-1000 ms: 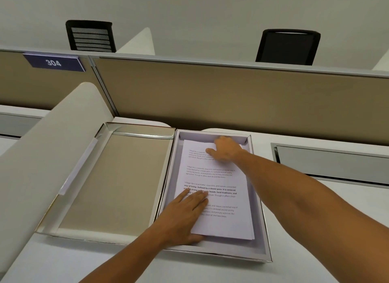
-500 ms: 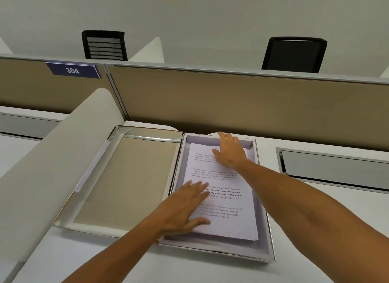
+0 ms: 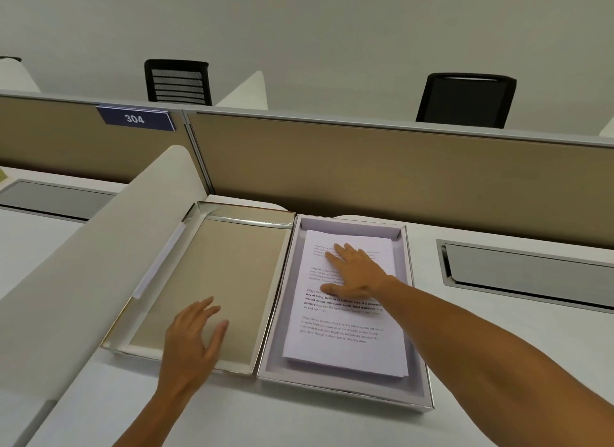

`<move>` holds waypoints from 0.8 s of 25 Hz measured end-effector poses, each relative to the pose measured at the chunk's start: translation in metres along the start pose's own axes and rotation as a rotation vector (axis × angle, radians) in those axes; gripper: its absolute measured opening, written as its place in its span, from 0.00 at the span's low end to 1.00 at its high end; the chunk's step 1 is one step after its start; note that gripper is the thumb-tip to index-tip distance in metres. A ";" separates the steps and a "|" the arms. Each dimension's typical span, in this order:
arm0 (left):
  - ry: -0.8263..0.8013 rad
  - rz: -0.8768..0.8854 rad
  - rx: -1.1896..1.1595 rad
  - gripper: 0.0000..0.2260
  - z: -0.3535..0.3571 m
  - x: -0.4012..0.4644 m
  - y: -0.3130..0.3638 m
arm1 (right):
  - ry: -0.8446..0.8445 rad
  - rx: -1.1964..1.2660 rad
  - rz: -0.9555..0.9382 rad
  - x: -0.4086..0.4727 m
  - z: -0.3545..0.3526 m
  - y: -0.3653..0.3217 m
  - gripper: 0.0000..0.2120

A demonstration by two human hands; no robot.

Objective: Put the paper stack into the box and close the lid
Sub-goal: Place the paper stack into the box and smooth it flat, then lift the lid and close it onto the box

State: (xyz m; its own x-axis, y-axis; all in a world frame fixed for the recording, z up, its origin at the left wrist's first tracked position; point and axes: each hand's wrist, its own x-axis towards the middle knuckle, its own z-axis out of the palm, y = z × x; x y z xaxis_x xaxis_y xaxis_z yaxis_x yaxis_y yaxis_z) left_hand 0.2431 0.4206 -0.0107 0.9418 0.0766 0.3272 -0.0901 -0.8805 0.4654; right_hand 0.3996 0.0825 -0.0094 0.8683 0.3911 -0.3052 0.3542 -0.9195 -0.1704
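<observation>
My right hand (image 3: 357, 273) lies flat on the paper stack (image 3: 345, 313), fingers spread, palm down on the far half of the top sheet. It grips nothing; it only presses on the paper. The printed text on the sheet shows below and to the left of this hand.

The paper stack sits inside the box (image 3: 417, 373), fully within its walls, with a narrow margin of the box floor showing on the side toward me and along the left edge. The sheets at the near corner are slightly fanned rather than square.

My left hand (image 3: 192, 343) is held with the fingers loosely spread, thumb apart from the others, over the near edge of the lid (image 3: 232, 273). I cannot tell whether the palm touches the lid surface or hovers just above it. It holds nothing.

The lid lies open, inner face up, directly to the left of the box and touching it along the shared long edge. Its tan inner panel extends away from my left hand toward the partition (image 3: 365, 180).

Both box and lid rest on the white table (image 3: 232, 413). A curved white divider (image 3: 83, 263) stands just left of the lid. A recessed metal tray (image 3: 531, 277) is set into the table well to the right of my right forearm.
</observation>
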 end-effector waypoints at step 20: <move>0.445 -1.228 -0.437 0.35 0.003 -0.026 -0.029 | 0.122 0.162 -0.113 0.010 -0.040 -0.071 0.42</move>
State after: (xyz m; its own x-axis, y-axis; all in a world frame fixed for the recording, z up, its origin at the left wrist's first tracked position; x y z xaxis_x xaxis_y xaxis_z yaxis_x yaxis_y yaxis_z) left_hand 0.2220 0.4423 -0.0354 0.3158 0.9055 -0.2833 0.5450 0.0713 0.8354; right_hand 0.3969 0.1499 0.0366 0.8652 0.4744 -0.1622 0.3995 -0.8478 -0.3487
